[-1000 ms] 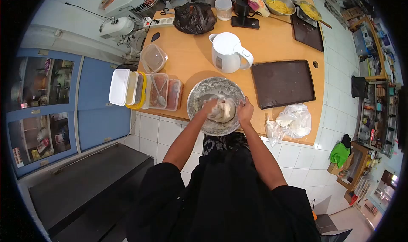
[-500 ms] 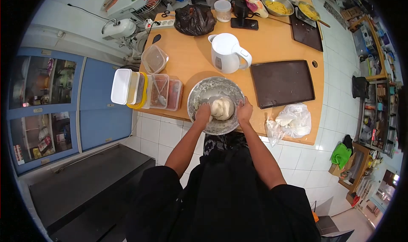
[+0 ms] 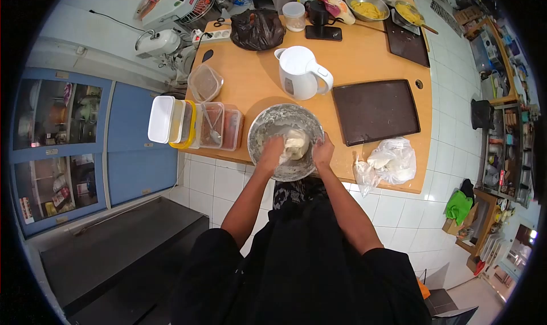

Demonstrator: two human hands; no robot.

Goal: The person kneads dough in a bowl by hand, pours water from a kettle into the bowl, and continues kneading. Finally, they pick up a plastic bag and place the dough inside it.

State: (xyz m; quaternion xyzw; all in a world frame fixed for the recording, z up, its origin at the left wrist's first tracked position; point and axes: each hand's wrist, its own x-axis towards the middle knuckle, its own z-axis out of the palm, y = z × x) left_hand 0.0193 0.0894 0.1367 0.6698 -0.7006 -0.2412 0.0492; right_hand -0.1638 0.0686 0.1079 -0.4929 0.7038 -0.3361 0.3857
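A metal mixing bowl, its inner wall smeared with flour or dough, stands near the front edge of the table. Inside it sits a pale lump of dough. My left hand is down in the bowl at the left side of the dough, fingers curled against it; the fingertips are partly hidden and a little blurred. On the right, my right hand grips the bowl's rim, with the thumb along the inner side.
Behind the bowl stands a white electric kettle. A dark baking tray and a plastic bag lie to the right. Stacked plastic containers stand left. Farther back are a black plastic bag, a jar and a phone.
My left hand has shifted slightly and works at the dough, which has changed shape a little. The right hand stays on the rim. The whole view has moved slightly.
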